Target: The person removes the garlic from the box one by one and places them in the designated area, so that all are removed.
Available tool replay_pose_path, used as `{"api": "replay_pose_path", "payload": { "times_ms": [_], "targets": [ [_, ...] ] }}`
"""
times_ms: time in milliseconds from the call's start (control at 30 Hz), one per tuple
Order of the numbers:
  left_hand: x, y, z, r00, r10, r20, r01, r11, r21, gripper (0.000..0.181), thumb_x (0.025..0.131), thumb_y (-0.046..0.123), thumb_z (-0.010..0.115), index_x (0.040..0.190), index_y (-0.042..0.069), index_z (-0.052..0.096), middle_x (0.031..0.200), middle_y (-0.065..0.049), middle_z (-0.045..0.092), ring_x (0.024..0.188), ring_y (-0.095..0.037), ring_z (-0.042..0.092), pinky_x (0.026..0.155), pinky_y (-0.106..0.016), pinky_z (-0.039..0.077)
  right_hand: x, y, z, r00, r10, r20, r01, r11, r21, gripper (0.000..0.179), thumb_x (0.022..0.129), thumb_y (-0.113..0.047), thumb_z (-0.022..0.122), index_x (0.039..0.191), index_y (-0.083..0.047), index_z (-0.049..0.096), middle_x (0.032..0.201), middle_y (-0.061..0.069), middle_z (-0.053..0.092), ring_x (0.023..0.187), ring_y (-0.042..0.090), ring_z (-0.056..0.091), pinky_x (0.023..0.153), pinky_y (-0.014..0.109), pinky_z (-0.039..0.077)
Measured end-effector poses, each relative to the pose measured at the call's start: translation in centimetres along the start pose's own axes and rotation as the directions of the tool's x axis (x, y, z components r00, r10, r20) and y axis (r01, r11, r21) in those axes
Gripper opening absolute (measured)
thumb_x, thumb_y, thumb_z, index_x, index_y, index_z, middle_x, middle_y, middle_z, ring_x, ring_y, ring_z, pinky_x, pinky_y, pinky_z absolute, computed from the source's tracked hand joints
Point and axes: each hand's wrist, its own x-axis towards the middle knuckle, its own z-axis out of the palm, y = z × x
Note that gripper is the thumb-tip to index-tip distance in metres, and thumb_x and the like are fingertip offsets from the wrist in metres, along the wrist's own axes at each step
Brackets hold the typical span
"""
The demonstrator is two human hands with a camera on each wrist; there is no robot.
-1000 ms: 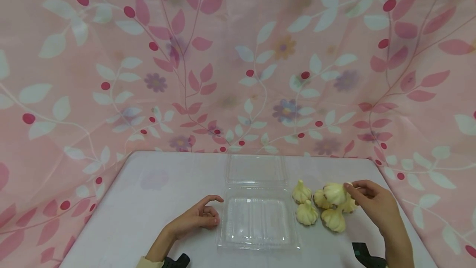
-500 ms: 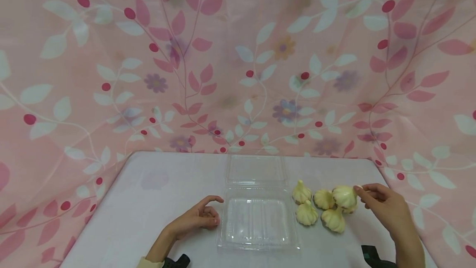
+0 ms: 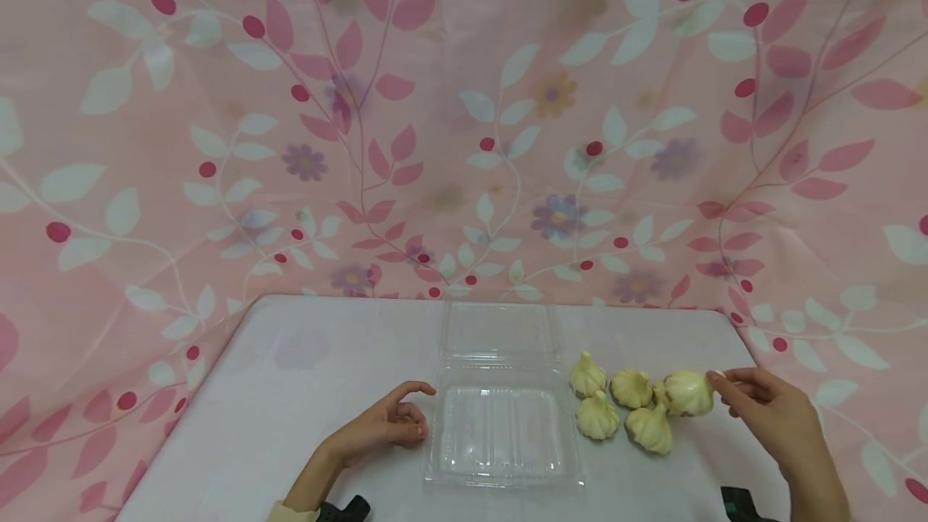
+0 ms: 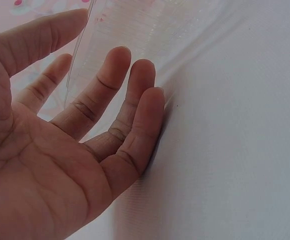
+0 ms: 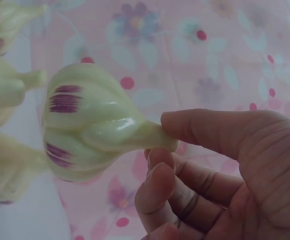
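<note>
My right hand [image 3: 779,417] pinches a garlic bulb [image 5: 87,122] by its stem, between thumb and fingertips. The bulb is pale yellow-green with purple streaks and lies on its side in the grip. In the head view it covers part of the right end of a group of several more garlic bulbs [image 3: 649,429]. A clear plastic clamshell box [image 3: 500,478] lies with its lid folded back at the middle of the table. By its left edge rests my left hand [image 3: 380,425], fingers loosely bent and holding nothing; whether a fingertip touches the box I cannot tell.
The white table [image 3: 239,425] carries the box and the bulbs, which stand just right of the box. A pink floral cloth [image 3: 449,119] hangs behind the table and along its sides.
My right hand has moved right and a little nearer, carrying the garlic bulb from above the group toward its right end. The left hand and the box have stayed in place.
</note>
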Motion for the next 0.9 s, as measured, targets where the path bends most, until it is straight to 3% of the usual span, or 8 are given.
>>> {"api": "replay_pose_path", "payload": {
  "times_ms": [433,900],
  "targets": [
    [0.1,-0.2,-0.1,1.0,-0.019,-0.02,0.019,1.0,0.007,0.059,0.094,0.013,0.066,0.146,0.011,0.037,0.101,-0.008,0.064,0.093,-0.021,0.063,0.083,-0.036,0.051,-0.4,1.4,-0.7,0.996,-0.083,-0.016,0.082,0.996,-0.026,0.056,0.093,-0.046,0.065,0.112,0.007,0.065,0.076,0.001,0.067,0.063,0.008,0.057,0.056,0.028,0.043],
    [0.0,-0.1,-0.1,1.0,-0.018,-0.016,0.018,1.0,0.004,0.061,0.094,0.012,0.065,0.147,0.008,0.035,0.1,-0.008,0.063,0.093,-0.021,0.062,0.083,-0.037,0.051,0.2,2.9,-0.6,0.994,0.029,0.107,-0.02,0.996,-0.082,0.066,0.092,-0.055,0.062,0.115,0.007,0.063,0.08,0.001,0.068,0.068,0.011,0.056,0.061,0.03,0.042]
  ]
}}
